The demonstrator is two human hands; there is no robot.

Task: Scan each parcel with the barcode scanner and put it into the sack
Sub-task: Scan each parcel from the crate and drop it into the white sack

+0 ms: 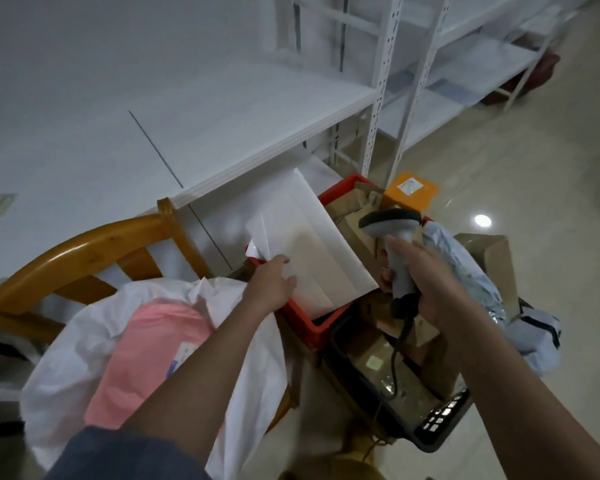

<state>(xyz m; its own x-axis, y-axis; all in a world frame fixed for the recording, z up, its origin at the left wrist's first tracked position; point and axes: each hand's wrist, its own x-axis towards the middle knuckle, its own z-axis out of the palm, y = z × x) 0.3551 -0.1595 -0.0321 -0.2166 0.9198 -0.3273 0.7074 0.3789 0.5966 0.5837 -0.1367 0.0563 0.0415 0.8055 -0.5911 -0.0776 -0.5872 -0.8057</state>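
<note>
over red crate [300, 311]: left hand [272, 280] gripped white parcel [305, 237]; right hand [426, 271] clenched barcode scanner [394, 233]. advised turning label toward scanner before sack [84, 341].

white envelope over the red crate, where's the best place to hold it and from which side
Probably its lower left edge, coming from the sack side. The white envelope is flat and tilted above the red crate, so a thumb-over, fingers-under pinch suits it. The left hand already holds that corner, leaving the face clear for the scanner in the right hand.
</note>
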